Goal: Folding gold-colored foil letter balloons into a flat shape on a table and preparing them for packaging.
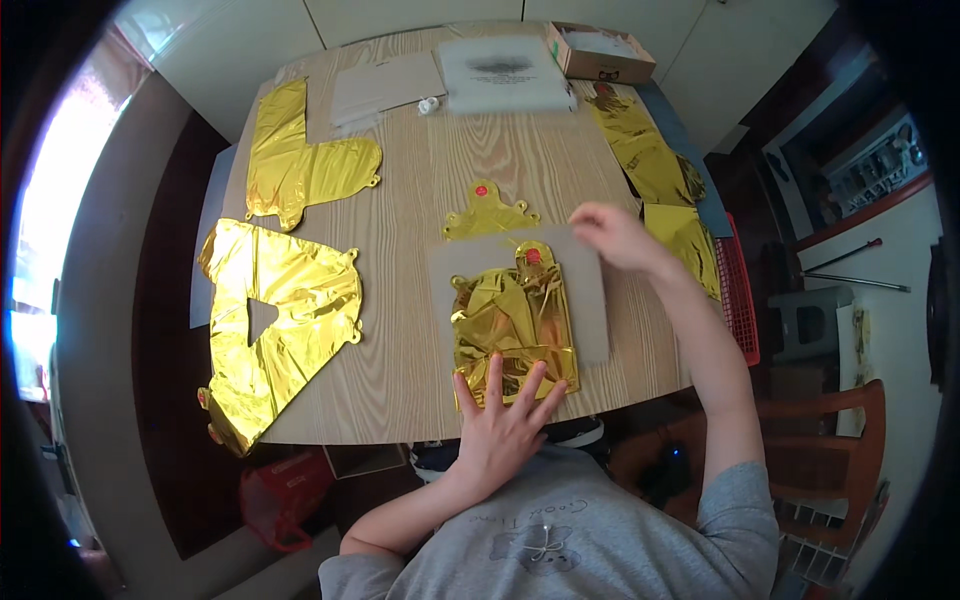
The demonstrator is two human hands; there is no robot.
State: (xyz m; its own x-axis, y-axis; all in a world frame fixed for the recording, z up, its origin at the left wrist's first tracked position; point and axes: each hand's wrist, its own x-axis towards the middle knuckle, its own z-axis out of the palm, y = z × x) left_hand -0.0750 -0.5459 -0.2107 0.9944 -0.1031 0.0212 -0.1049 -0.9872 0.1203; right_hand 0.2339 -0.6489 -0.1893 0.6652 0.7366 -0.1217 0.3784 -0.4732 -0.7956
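Note:
A folded gold foil balloon (510,318), uninflated and creased, lies on a grey card (590,300) near the table's front edge. Its red round sticker shows at the upper right. My left hand (502,425) presses on the foil's lower end with fingers spread flat. At the card's upper right corner is my right hand (618,238), its fingers pinched together; what is between them, if anything, is hidden. Beyond the card's far edge, a gold foil piece with tabs (490,212) and a red sticker sticks out, partly covered by the card.
Two flat gold foil balloons, one L-shaped (300,165) and one with a hole (290,310), lie at left. More gold foil (645,150) lies along the right edge. At the back are a clear bag (505,90), a card (385,85) and a cardboard box (605,65).

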